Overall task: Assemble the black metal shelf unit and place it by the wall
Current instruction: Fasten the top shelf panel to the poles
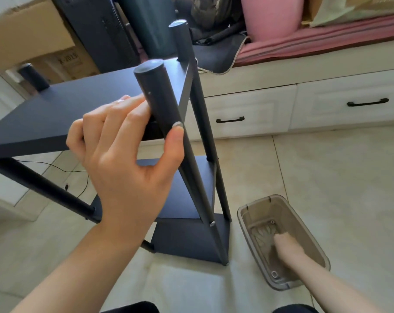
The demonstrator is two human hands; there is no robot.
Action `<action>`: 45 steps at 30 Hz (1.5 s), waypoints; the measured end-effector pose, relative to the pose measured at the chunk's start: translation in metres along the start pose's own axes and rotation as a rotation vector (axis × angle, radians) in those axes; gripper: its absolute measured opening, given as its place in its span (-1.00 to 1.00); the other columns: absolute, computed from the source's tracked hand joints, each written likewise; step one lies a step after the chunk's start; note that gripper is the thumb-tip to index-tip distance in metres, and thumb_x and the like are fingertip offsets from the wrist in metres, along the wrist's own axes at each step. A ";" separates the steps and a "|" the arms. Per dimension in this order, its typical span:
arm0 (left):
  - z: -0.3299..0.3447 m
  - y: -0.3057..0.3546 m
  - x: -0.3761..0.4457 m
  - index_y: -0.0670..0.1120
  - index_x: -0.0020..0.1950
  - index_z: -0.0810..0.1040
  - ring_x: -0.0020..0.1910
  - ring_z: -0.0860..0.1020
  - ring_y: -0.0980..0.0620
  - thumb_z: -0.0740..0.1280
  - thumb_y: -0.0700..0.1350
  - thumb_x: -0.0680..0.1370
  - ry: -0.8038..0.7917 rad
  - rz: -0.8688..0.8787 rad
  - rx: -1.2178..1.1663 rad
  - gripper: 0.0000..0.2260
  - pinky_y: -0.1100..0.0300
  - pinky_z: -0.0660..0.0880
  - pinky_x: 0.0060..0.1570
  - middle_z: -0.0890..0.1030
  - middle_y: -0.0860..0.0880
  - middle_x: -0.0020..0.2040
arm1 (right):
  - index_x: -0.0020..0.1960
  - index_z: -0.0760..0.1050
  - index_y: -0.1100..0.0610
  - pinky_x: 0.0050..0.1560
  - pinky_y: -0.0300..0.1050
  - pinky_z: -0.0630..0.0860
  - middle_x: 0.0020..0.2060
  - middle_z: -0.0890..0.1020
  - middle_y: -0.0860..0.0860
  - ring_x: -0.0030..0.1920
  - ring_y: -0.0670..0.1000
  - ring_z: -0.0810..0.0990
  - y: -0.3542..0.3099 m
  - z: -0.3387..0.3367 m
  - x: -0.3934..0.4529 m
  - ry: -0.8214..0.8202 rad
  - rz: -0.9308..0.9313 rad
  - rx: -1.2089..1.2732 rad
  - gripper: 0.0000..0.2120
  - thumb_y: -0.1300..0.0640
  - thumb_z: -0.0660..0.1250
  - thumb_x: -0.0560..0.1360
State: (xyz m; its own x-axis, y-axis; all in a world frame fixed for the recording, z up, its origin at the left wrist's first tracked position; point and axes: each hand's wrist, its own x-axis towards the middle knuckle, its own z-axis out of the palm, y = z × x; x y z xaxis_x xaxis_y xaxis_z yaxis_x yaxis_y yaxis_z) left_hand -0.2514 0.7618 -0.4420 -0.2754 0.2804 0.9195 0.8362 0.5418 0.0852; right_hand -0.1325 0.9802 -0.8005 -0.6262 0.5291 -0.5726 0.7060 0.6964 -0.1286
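Observation:
The black metal shelf unit (56, 109) stands on the tiled floor in front of me, with three flat shelves joined by round black posts. My left hand (123, 150) grips the near right post (160, 98) just below its capped top, thumb on one side and fingers on the other. My right hand (286, 245) reaches down into a translucent grey plastic box (243, 213) on the floor to the right of the shelf. The hand is blurred, and its fingers are hidden low inside the box. Small parts lie on the box bottom.
White drawers with black handles (367, 102) run along the wall behind, topped by a pink cushion (327, 39) and bags. Cardboard boxes (29, 35) stand at the back left. A thin black cable (78, 177) trails on the floor under the shelf.

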 end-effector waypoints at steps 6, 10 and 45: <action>0.000 0.002 -0.001 -0.18 0.10 0.65 0.16 0.53 -0.11 0.16 0.14 0.68 -0.019 -0.008 -0.009 -0.56 0.00 0.24 0.24 0.65 -0.04 0.04 | 0.32 0.45 0.21 0.24 -0.08 0.47 0.25 0.51 0.15 0.27 0.13 0.53 0.006 0.006 0.001 0.084 -0.009 0.009 -0.65 0.35 0.02 0.62; -0.001 0.004 0.001 -0.17 0.10 0.65 0.15 0.54 -0.11 0.15 0.14 0.67 -0.031 -0.009 -0.005 -0.57 -0.10 0.29 0.24 0.65 -0.04 0.04 | 0.33 0.43 0.17 0.22 -0.09 0.48 0.26 0.52 0.12 0.28 0.10 0.54 0.003 0.010 0.003 0.083 -0.018 -0.040 -0.66 0.32 0.07 0.61; -0.045 0.014 0.042 0.14 0.06 0.73 0.15 0.46 0.04 0.47 0.13 0.49 -0.383 -0.353 -0.301 -0.82 0.11 0.18 0.12 0.67 0.20 0.09 | 0.21 0.43 0.31 0.23 0.06 0.52 -0.04 0.72 0.18 0.06 0.05 0.69 -0.142 -0.200 -0.203 -0.008 -0.501 1.502 -0.80 0.22 0.26 0.64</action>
State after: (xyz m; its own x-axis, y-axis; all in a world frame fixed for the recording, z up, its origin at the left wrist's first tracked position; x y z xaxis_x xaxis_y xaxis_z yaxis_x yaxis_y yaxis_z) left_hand -0.2298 0.7458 -0.3852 -0.6653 0.4201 0.6171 0.7453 0.4215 0.5166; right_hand -0.1717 0.8710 -0.5040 -0.8884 0.3965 -0.2316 0.1105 -0.3050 -0.9459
